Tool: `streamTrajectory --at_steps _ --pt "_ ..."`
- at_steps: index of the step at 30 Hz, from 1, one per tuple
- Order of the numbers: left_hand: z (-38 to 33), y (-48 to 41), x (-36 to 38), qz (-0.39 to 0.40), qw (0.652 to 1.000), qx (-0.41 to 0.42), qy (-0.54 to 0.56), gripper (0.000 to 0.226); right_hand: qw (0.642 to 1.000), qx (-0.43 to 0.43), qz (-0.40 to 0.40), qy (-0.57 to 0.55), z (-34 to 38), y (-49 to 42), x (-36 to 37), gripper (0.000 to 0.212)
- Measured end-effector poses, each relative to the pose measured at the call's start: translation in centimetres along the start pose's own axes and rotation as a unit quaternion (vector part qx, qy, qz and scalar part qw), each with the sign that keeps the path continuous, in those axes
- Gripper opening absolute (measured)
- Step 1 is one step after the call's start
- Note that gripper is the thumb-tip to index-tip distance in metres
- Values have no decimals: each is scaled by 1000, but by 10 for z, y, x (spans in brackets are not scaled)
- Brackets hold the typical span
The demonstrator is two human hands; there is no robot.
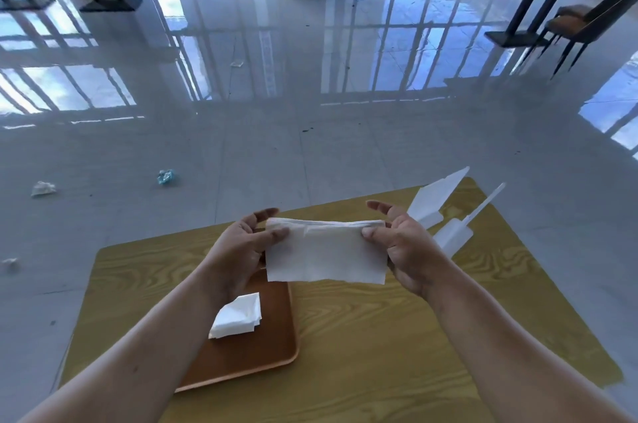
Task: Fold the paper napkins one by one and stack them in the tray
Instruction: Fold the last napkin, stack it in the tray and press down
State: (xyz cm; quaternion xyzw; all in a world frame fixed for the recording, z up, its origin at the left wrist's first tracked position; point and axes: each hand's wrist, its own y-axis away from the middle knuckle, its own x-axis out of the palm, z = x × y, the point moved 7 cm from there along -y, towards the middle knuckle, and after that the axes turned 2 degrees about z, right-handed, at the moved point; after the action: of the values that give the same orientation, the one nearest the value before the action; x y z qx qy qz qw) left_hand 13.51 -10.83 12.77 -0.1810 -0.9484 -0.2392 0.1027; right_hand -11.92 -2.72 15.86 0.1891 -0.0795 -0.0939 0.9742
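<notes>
While both hands hold it up between them, the napkin (pixel 328 255) hangs as a thin, soft white sheet, doubled over along its top edge. It has a faint crease down its middle and a slightly ragged lower edge. I see its long axis running straight across from hand to hand, with the folded edge on the far side and the loose edge toward the wrists.

The left hand (pixel 241 243) pinches the left end between thumb and fingers. The right hand (pixel 404 243) pins the right end under its thumb, its forefinger stretched out above the fold.

Under the left wrist sits the tray (pixel 272 350), smooth orange-brown wood with rounded corners and a low rim. On it lies a stack of folded napkins (pixel 238 317), small, squarish and a little uneven. Beneath both forearms spreads the table (pixel 379 353), yellow with swirling grain.

Just beyond the right hand lie a pointed white wedge (pixel 435 201) and a flat white paddle (pixel 452 236) with a thin stem. I cannot tell what they are.
</notes>
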Motion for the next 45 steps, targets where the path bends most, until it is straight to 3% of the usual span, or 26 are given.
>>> streamTrajectory --at_steps 5,9,12,17,21,25,27,30,32,35,38,41,45 --pt "42 -7 -10 -27 998 -55 -8 62 998 1 -14 59 -28 -9 -2 44" --pt "75 -13 -9 -28 996 -78 -27 49 995 17 -2 94 -58 -12 -8 44" --pt "80 -15 -4 -29 997 -51 -45 45 989 13 -43 140 -67 -9 -25 41" --pt "64 -21 5 -35 982 11 -187 23 969 -15 -75 236 -66 -7 -48 31" --pt "39 -25 19 -46 942 73 -325 14 923 -63 -86 370 -53 0 -52 23" --pt "11 -21 36 -54 866 154 -473 6 887 -85 -83 446 -45 5 -51 22" --pt "-1 -19 44 -53 833 191 -516 8 868 -90 -87 481 -46 7 -51 21" --pt "-14 -15 55 -37 816 221 -533 6 847 -99 -90 515 -45 10 -48 16" --pt "-18 -13 61 -29 805 238 -542 5 853 -100 -75 507 -44 10 -44 12" --pt "-23 -13 65 -27 796 251 -550 7 897 -39 -30 440 -52 8 -38 11" --pt "-23 -17 68 -6 803 232 -548 8 923 4 27 384 -65 3 -21 46" --pt "-24 -20 61 -38 805 216 -551 8 954 45 31 295 -75 -6 -11 46" --pt "-15 -17 28 -167 798 166 -555 57 991 117 49 48 -91 -7 1 54"
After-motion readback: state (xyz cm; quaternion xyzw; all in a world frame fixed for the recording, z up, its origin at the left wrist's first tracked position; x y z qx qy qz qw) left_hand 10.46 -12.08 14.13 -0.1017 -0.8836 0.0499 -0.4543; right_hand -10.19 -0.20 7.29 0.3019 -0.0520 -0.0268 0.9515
